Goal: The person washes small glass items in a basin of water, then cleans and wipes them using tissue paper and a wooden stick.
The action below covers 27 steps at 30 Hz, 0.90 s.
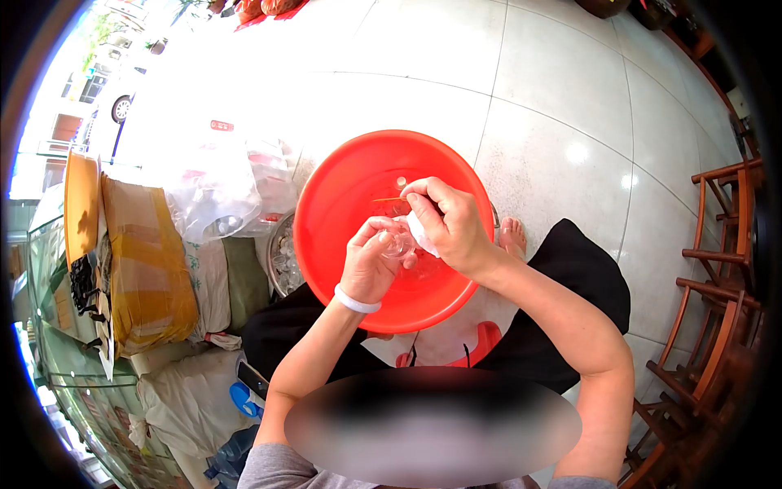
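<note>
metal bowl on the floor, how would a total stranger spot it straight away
Find the big red basin on the tiled floor in front of the seated person. Right against its rim, on the person's left, sits the metal bowl, next to a dull green sack. Unlike the sack, it has a round, shiny rim and holds small clear pieces.

And here a small shop is being shown, most likely, though the street side is washed out by glare: a car (122,104) is glimpsed outside, a glass case (77,379) is set at the left, a taped carton (151,269) and plastic bags (213,191) are gathered by it, wooden chairs (721,224) are lined up opposite, and the floor (558,118) is tiled.
</note>
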Motion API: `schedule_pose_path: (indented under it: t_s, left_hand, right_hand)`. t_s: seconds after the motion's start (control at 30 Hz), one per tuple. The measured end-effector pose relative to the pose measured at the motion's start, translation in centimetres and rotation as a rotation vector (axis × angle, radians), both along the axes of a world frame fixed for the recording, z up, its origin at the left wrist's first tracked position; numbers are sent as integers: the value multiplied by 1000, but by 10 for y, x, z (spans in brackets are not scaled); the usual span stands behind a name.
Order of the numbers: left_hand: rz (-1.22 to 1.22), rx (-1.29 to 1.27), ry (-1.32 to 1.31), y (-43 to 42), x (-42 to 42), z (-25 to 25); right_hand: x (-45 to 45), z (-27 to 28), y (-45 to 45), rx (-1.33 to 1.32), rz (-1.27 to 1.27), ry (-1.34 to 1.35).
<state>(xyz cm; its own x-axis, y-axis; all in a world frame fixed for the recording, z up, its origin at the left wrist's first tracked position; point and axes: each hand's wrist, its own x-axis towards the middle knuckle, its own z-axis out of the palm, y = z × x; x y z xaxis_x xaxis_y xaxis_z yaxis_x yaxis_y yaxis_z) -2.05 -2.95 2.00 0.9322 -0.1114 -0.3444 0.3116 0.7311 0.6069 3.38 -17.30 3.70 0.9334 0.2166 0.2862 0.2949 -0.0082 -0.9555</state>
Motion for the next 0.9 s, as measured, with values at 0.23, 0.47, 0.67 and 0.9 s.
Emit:
schedule_pose_path:
  t_s: [0.23, 0.47, 0.67, 0.9]
  left_hand:
    - [-38, 236, -28, 11, 1, -2]
    - [-82, -216, 272, 27, 11, -10]
    - [-62, -225, 271, 30, 13, -24]
    - [-56, -348, 359, 31, 15, -19]
  right_hand:
    - [0, 4, -3, -25, 2, -8]
    - [0, 5, -5, -30, 8, 12]
    - [0, 6, -5, -23, 7, 6]
    - [0, -2, -4, -35, 36, 10]
